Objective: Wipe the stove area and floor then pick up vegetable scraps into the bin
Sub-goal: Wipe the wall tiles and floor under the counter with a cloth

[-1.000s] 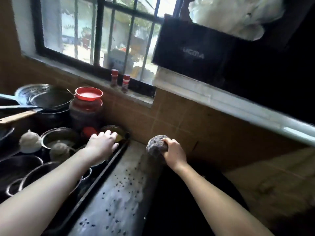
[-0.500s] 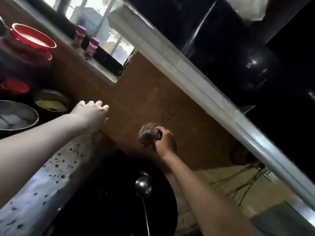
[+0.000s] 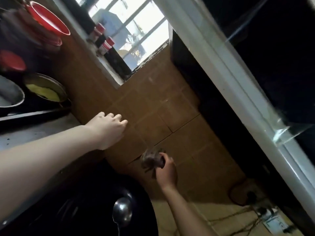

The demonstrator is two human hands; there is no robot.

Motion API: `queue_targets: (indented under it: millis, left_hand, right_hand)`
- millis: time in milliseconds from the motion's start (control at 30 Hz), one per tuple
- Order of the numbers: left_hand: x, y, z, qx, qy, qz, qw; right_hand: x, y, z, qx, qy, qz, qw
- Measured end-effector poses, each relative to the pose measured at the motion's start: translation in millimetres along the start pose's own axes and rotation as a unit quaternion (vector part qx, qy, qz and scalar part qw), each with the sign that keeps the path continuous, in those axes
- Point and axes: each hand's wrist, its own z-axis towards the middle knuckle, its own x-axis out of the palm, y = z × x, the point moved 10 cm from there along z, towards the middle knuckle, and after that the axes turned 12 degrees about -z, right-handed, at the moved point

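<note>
My right hand (image 3: 166, 169) grips a grey-brown scrubbing cloth (image 3: 151, 158) and presses it against the brown tiled wall (image 3: 163, 106) just behind the black wok (image 3: 95, 198). A metal ladle (image 3: 121, 212) lies in the wok. My left hand (image 3: 109, 126) rests with loosely curled fingers against the wall above the steel stove ledge (image 3: 34, 135), holding nothing. The view is strongly tilted.
Metal bowls (image 3: 12, 94), one with yellow paste (image 3: 44, 91), and red-lidded jars (image 3: 49, 21) stand at the left. Small spice bottles (image 3: 105, 41) sit on the window sill. The range hood's pale edge (image 3: 238, 86) runs across the right. Cables and a socket (image 3: 272, 220) lie at the lower right.
The view has tilted further and swung right. My right hand with the cloth has slid along the wall behind the wok; my left hand has left the bowls and now rests on the wall.
</note>
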Motion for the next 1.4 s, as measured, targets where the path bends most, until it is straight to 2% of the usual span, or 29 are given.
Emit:
queue_targets:
  millis: [167,400,567,700,900,1100,1167,1267,1400]
  left_hand:
    - [7.6,-27.9,18.0,0.009,0.003,0.029,1.0]
    - [21.7,-44.5,32.3,0.026,0.014,0.035,0.999]
    - [22.7,-37.1,37.6,0.0,-0.029,0.01,1.0]
    - [23.3,-25.1,35.2,-0.01,-0.039,0.022,0.999]
    - [29.2,-10.2,28.9,-0.032,-0.047,0.055,0.997]
    - [36.5,-7.6,27.9,-0.028,-0.065,0.038,0.997]
    - [41.8,-8.3,24.8,-0.013,-0.075,0.038,0.996]
    - [55.4,-5.8,20.2,0.001,-0.071,0.035,0.997]
    - [73.4,0.0,14.3,0.001,-0.07,0.026,0.997]
  right_hand:
    - [8.7,-18.8,11.0,-0.032,-0.006,-0.016,0.999]
    - [23.1,-73.9,39.4,-0.011,0.001,-0.048,0.999]
    - [-9.9,-88.0,75.5,-0.025,-0.102,-0.057,0.993]
    - [-44.4,-75.5,113.5,-0.016,-0.179,-0.049,0.982]
    - [-77.1,-19.9,162.3,-0.091,-0.226,-0.065,0.968]
    - [-49.7,12.2,181.0,-0.159,-0.209,-0.1,0.96]
    - [-18.9,16.6,179.7,-0.202,-0.179,-0.193,0.943]
    - [35.6,17.3,167.1,-0.279,-0.135,-0.356,0.882]
    - [116.5,12.9,142.7,-0.367,-0.035,-0.455,0.811]
